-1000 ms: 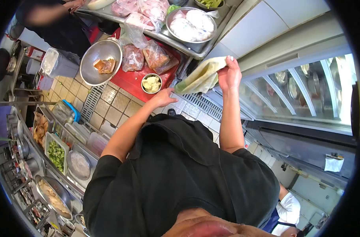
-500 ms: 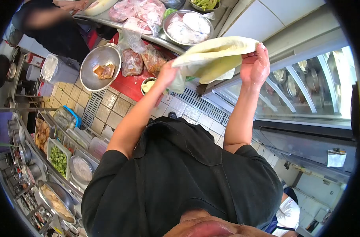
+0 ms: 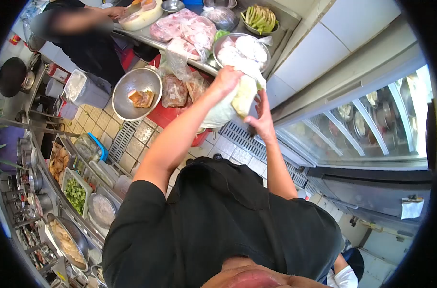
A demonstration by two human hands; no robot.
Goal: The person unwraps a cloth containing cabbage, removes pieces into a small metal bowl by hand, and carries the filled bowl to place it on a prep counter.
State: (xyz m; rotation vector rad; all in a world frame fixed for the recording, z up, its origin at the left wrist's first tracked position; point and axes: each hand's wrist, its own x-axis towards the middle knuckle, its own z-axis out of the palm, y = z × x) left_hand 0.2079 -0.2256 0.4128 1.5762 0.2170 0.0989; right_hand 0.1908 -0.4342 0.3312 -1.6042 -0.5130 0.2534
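A pale yellow-green cloth [image 3: 244,98], bunched and folded, hangs in front of me, its white side also showing. My left hand [image 3: 226,80] is closed on the cloth's upper left part. At its right edge, my right hand [image 3: 262,117] has thumb and fingers on either side of the fabric; the fingertips are partly hidden by it. Just beyond the cloth stands a metal bowl [image 3: 265,42] with white plastic-wrapped lumps, partly covered by the cloth in this view.
Bagged meat [image 3: 182,29] lies on the metal counter [image 3: 149,38]. A steel bowl [image 3: 121,98] with a browned piece stands beside bagged meat [image 3: 174,90] on a red surface. Another person [image 3: 91,48] works at far left. A glass-door fridge [image 3: 357,115] is on the right, food trays [image 3: 75,194] on the left.
The cloth, held stretched between both hands before, is now bunched and hanging lower. My right hand has moved left and down, closer to my left. The view has shifted slightly.
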